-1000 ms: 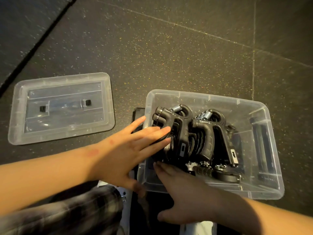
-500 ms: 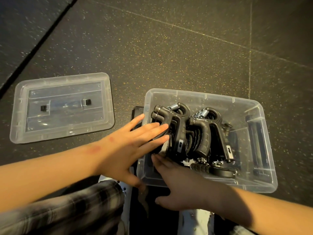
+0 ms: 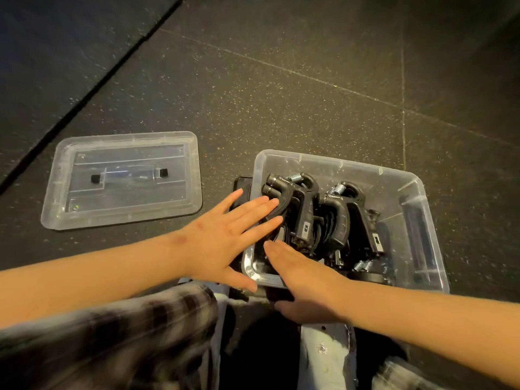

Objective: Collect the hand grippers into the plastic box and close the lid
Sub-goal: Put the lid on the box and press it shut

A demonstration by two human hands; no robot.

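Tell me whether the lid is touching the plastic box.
Apart. The head view shows the lid lying flat left of the plastic box, with dark floor between their edges.

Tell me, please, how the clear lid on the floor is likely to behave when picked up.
The lid looks like thin, clear plastic, so it is probably light and may flex if lifted by one edge. It lies flat on the floor, so a push should slide it, not tip it.

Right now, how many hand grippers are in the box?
At least 4 hand grippers: two stacked by the left hand, one upright mid-box, one lying by the near wall; more may be hidden.
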